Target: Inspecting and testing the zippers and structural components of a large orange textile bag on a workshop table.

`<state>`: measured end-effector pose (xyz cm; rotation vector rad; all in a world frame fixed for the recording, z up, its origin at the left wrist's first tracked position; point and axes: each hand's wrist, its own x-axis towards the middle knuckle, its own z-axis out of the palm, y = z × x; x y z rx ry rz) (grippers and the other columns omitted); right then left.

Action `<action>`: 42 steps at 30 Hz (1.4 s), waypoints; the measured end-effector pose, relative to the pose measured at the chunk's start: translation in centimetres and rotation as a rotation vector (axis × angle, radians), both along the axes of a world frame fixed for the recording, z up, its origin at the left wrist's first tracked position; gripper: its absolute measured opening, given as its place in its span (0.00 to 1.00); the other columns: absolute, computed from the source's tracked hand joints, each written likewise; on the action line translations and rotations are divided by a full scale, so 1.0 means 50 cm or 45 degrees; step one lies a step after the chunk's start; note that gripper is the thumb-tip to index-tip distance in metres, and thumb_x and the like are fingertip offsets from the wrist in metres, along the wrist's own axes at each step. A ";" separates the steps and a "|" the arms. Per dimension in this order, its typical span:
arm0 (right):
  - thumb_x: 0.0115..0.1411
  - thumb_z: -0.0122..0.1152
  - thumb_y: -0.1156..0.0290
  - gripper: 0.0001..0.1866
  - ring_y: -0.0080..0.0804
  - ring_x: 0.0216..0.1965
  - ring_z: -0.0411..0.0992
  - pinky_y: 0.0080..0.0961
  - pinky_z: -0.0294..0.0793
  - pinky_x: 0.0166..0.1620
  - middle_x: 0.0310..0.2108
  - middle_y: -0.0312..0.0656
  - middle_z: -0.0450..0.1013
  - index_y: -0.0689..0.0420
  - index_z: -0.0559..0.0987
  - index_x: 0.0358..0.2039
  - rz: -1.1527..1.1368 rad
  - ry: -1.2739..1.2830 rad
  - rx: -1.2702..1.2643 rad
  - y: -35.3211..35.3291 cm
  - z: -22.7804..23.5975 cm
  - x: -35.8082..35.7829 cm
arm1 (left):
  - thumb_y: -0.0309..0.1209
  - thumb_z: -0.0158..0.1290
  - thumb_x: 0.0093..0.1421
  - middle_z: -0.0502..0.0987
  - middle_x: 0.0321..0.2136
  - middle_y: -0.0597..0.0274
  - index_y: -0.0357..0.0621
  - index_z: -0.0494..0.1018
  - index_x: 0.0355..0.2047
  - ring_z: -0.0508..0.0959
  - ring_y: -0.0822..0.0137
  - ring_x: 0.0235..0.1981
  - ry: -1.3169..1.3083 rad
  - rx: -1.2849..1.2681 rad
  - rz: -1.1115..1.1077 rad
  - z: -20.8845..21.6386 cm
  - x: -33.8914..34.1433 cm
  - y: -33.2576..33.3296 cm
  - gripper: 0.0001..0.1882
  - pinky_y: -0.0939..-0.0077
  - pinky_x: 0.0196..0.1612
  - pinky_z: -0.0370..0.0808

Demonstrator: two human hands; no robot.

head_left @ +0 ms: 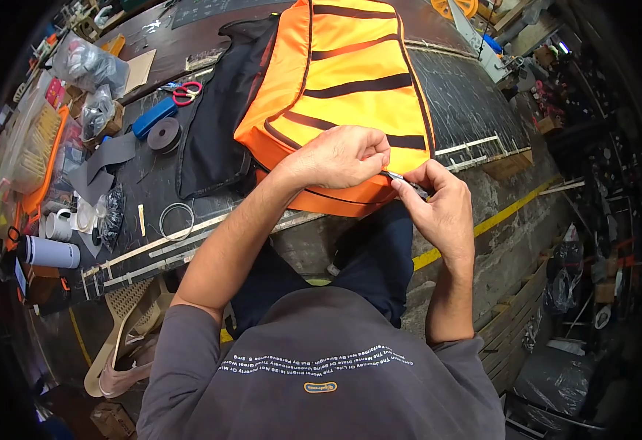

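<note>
A bright orange bag (pixel 358 66) with black bands and black edge trim lies over the table's front edge. My left hand (pixel 347 156) rests on its near end, fingers curled, pinching at the black trim by the near right corner. What lies between those fingertips is too small to make out. Just to the right, my right hand (pixel 442 207) has thumb and fingers closed on a small dark tool with a silvery tip (pixel 411 185). Its tip points toward the left fingertips at the trim. The fingers hide much of the tool, so its exact kind is unclear.
Black fabric (pixel 218 110) lies left of the bag. Near it are red-handled scissors (pixel 187 93), a blue case (pixel 155 117) and a roll of dark tape (pixel 165 136). A white tumbler (pixel 53 252) and a wire ring (pixel 176 221) sit at the table's left; a plastic chair (pixel 126 315) stands below.
</note>
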<state>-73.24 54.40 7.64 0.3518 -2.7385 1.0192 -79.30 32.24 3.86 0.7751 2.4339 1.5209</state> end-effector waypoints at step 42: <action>0.62 0.77 0.73 0.10 0.16 0.31 0.77 0.20 0.76 0.34 0.29 0.37 0.83 0.65 0.82 0.34 0.199 -0.263 -0.041 0.014 -0.015 -0.048 | 0.30 0.54 0.73 0.83 0.32 0.61 0.34 0.79 0.42 0.80 0.73 0.35 -0.028 0.049 -0.094 -0.033 -0.011 0.002 0.10 0.72 0.42 0.79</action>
